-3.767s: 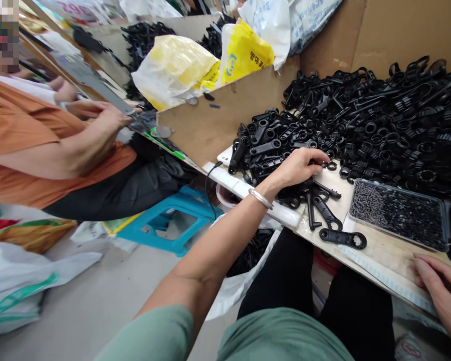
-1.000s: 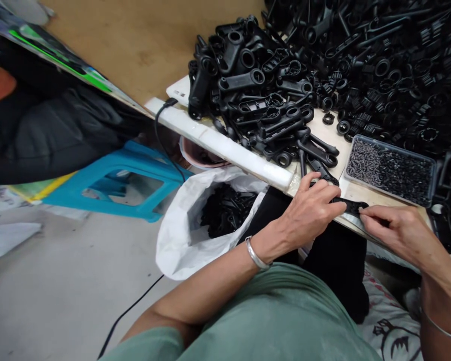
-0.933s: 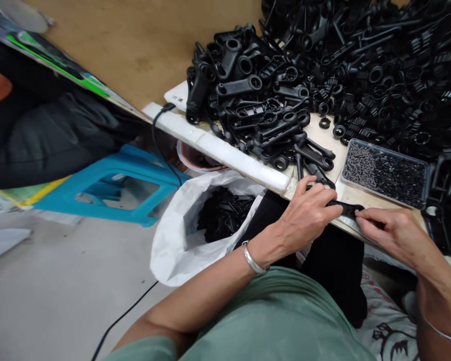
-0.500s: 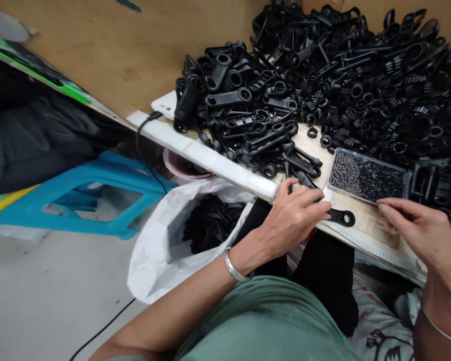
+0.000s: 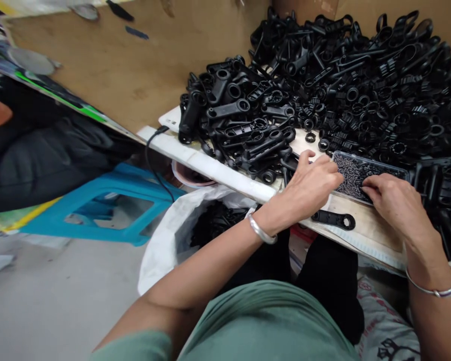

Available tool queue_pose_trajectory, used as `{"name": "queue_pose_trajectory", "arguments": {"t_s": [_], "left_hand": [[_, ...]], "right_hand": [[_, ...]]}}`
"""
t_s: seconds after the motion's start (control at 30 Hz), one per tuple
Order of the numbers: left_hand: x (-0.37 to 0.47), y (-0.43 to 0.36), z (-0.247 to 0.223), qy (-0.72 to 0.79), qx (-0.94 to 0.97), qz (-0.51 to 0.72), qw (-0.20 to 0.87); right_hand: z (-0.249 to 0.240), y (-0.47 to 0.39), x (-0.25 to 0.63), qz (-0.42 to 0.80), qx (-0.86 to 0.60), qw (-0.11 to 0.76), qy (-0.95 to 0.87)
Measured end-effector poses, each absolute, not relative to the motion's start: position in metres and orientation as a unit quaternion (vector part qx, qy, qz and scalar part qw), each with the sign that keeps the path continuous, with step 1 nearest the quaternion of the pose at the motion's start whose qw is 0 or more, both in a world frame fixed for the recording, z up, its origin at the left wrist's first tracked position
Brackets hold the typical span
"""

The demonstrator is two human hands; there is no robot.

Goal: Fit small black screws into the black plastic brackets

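Note:
A clear shallow tray [image 5: 372,159] full of tiny dark screw-like pieces [image 5: 349,175] sits near the table's front edge. My right hand [image 5: 394,205] is over it, fingertips pinched together down among the pieces; whatever lies between them is too small to make out. Just left of the tray hovers my left hand [image 5: 311,185], its fingers bent inward and their tips mostly hidden behind the hand. Below that hand, a flat black plastic handle part with a ring end [image 5: 334,219] rests at the table edge.
A large heap of black plastic handles and rings [image 5: 342,80] covers the table behind the tray. Under the front edge stands a white sack [image 5: 165,235] of black parts. At left is a blue stool [image 5: 97,215]; a black cable [image 5: 148,155] hangs off the edge.
My left hand has lifted off the handle parts and shifted right towards the tray. My right hand has moved left, from the tray's front rim into the small pieces. The view has shifted slightly.

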State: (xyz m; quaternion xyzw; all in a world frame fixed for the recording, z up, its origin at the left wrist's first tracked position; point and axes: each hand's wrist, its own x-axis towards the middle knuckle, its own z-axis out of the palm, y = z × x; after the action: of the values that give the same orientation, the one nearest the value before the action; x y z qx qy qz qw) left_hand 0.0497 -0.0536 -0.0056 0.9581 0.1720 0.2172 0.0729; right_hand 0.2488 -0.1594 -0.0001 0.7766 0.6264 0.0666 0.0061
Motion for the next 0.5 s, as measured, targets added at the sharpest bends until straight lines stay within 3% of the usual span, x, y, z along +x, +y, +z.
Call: {"name": "queue_pose_trajectory", "arguments": {"t_s": [0.3, 0.5], "left_hand": [[0.094, -0.048, 0.011, 0.086, 0.993, 0.068, 0.048], [0.092, -0.049, 0.0, 0.053, 0.992, 0.111, 0.004]], "right_hand": [[0.003, -0.163, 0.245, 0.056, 0.774, 0.05, 0.629], [-0.018, -0.17, 0.257, 0.068, 0.769, -0.009, 0.635]]}}
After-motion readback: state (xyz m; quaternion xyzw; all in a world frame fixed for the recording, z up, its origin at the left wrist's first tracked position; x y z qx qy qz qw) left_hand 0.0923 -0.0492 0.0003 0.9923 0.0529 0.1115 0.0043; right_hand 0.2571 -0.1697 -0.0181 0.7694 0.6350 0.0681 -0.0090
